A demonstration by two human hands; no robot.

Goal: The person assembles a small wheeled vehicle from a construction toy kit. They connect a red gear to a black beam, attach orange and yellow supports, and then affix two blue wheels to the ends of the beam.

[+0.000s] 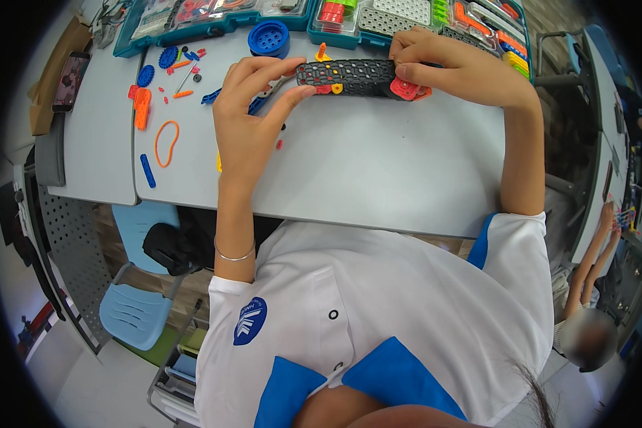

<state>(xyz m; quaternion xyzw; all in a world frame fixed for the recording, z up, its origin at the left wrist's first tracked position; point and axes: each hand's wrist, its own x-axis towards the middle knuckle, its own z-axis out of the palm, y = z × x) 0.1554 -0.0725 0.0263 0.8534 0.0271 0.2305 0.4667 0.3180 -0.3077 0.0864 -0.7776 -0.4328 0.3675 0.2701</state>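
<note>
Between my two hands, over the far part of the white table, is a toy building-kit assembly (346, 73) with a long black perforated plate. Red, yellow and orange parts show along its edges. My left hand (253, 89) pinches its left end between thumb and fingers. At the other end my right hand (435, 63) has its fingers closed around the corner beside a red piece (404, 88). An orange peg (322, 51) on a yellow base stands up at the far side. My fingers hide part of the right end.
Teal kit trays (221, 27) full of sorted parts line the back. A blue wheel (269, 38) stands before them. Left lie blue gears (145, 75), an orange piece (142, 108), an orange band (167, 144), a blue strip (147, 171) and a phone (71, 81). Another person sits far right.
</note>
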